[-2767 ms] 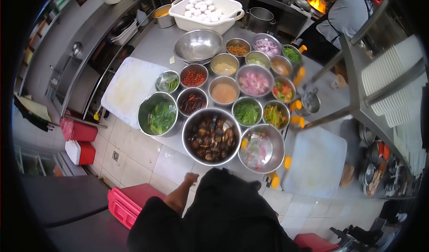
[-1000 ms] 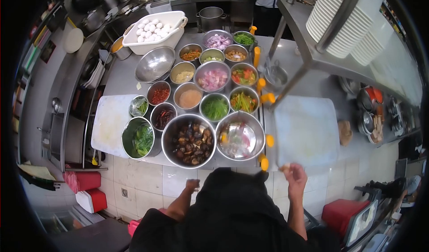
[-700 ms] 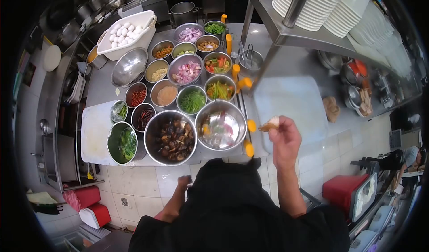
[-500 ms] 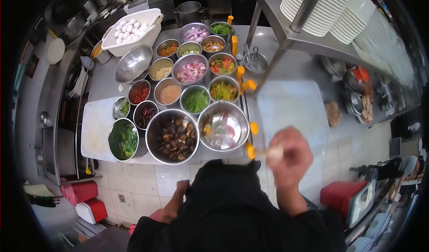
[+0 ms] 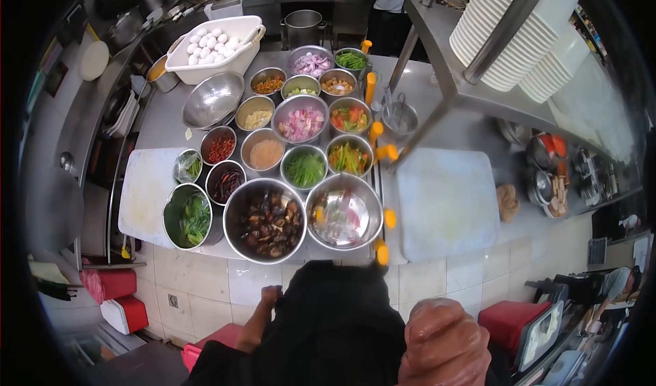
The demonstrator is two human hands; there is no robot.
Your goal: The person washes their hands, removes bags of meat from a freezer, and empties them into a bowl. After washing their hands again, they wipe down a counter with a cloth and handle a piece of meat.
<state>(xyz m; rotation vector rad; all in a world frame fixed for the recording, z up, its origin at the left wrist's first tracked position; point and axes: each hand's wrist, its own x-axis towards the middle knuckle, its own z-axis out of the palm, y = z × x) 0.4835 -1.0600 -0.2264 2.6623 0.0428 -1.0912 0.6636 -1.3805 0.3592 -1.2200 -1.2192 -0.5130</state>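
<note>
My right hand is raised close to the camera at the lower right, its fingers curled into a fist. The skin looks wet, and whatever may be inside is hidden. My left hand hangs beside the dark apron, below the counter's front edge; its fingers are too small to read. Nearest on the counter are a steel bowl of dark mushrooms and a steel bowl with clear liquid and a few colored bits. Left of them stands a deep pot of leafy greens.
Several steel bowls of chopped vegetables, including pink onion, crowd the middle. A tub of eggs stands behind. White cutting boards lie on both sides. An overhead shelf with stacked plates juts in from the right. Other people are in the background.
My right hand has come down and nearer the camera, away from the right board. The pale thing seen in its fingers earlier no longer shows. My view has shifted slightly.
</note>
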